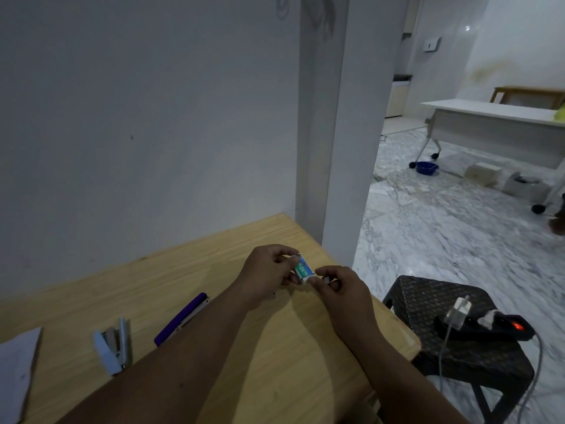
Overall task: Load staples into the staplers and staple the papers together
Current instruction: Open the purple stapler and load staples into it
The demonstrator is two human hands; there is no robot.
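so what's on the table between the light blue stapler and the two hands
In the head view, the purple stapler lies on the wooden table between the light blue stapler and the forearms.

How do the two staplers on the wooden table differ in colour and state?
The pale blue stapler lies hinged open, its metal track showing, while the purple stapler lies closed as one slim bar. The pale blue stapler is nearer the papers at the table's left edge; the purple stapler is nearer the arms. Both rest on the wooden table, untouched by either hand.
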